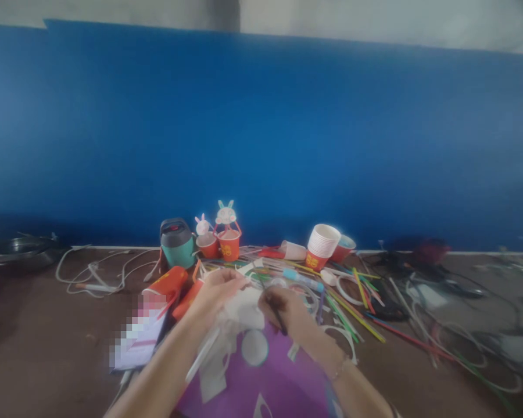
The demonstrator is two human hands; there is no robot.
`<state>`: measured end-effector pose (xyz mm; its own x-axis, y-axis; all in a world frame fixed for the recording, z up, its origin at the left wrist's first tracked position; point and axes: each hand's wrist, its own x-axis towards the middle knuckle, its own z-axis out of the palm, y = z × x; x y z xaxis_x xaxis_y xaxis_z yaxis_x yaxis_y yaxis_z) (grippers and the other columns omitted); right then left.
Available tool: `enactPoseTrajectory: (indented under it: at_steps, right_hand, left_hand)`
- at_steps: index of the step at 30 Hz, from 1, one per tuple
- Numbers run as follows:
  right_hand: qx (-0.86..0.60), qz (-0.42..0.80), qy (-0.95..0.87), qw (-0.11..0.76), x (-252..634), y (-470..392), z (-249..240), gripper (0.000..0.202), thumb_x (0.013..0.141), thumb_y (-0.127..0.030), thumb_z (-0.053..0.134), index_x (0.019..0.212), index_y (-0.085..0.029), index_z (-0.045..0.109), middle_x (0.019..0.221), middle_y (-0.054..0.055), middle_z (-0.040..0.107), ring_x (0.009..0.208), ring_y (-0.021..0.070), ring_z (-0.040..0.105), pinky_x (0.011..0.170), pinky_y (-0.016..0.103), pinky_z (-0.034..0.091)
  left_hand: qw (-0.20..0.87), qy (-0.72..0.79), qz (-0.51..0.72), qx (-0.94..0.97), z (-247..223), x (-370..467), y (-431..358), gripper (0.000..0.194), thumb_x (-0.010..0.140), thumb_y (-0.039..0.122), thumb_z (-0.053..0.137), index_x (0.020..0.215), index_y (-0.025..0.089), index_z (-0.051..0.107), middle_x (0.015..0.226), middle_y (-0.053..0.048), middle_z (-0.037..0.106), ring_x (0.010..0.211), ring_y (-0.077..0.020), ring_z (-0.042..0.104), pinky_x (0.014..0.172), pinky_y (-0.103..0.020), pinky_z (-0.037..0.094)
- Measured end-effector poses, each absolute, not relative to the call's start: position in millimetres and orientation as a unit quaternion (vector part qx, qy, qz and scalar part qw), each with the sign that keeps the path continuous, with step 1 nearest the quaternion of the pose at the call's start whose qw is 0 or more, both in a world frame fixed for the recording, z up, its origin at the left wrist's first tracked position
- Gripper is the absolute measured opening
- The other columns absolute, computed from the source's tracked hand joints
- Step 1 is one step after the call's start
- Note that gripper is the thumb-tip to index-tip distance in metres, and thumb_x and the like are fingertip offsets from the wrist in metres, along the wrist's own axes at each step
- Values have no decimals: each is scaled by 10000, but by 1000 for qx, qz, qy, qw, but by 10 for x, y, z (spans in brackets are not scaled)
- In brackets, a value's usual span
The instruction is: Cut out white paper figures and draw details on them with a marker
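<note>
My left hand (224, 289) is closed on a piece of white paper (244, 307) at the middle of the table. To its right my right hand (283, 307) has its fingers wrapped round a dark, thin tool (278, 316), whose tip is near the paper. The tool is too blurred to name surely; it looks like a pen. Beneath both hands lies a purple sheet (283, 377), with a white paper circle (255, 348) and cut white paper scraps (213, 371) on it.
A phone (142, 342) lies left of my left forearm. Behind stand a teal container (177, 247), red cups with rabbit figures (229, 244) and stacked paper cups (323, 241). Coloured sticks (357, 313) and white cables (113, 278) spread over the brown table (39, 348).
</note>
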<state>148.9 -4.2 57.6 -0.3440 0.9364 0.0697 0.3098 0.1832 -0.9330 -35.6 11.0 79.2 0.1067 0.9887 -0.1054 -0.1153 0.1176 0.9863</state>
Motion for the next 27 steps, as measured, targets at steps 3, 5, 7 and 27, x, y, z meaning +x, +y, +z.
enactPoseTrajectory:
  at_steps: [3,5,7,27]
  right_hand:
    - [-558,325,-703,299,1614,26,607,86,689,-157,601,761,-194,572,468,-66,493,457,108,469,467,216,312]
    - [-585,301,-700,279,1650,36,643,87,681,-142,609,731,-193,560,480,-56,509,481,115,495,480,219,320]
    - [-554,346,-698,293,1642,13,698,23,740,-188,574,738,-196,552,492,-49,525,486,120,517,472,216,335]
    - [-380,551,-666,329,1422,-89,618,110,765,-270,610,737,-185,547,509,-71,494,413,81,490,398,183,362]
  left_hand:
    - [579,468,476,469,741,-347,123,214,647,346,732,641,167,615,684,-22,632,619,-118,519,510,-215,305]
    - [581,446,487,477,698,-328,133,189,662,315,730,645,162,621,680,-20,633,657,-119,537,587,-215,356]
    - [584,429,494,479,663,-306,140,186,671,307,731,644,155,627,662,-19,632,649,-116,539,617,-220,374]
    - [653,383,531,381,819,-219,28,220,540,249,794,581,153,600,596,13,591,605,-106,548,640,-223,414]
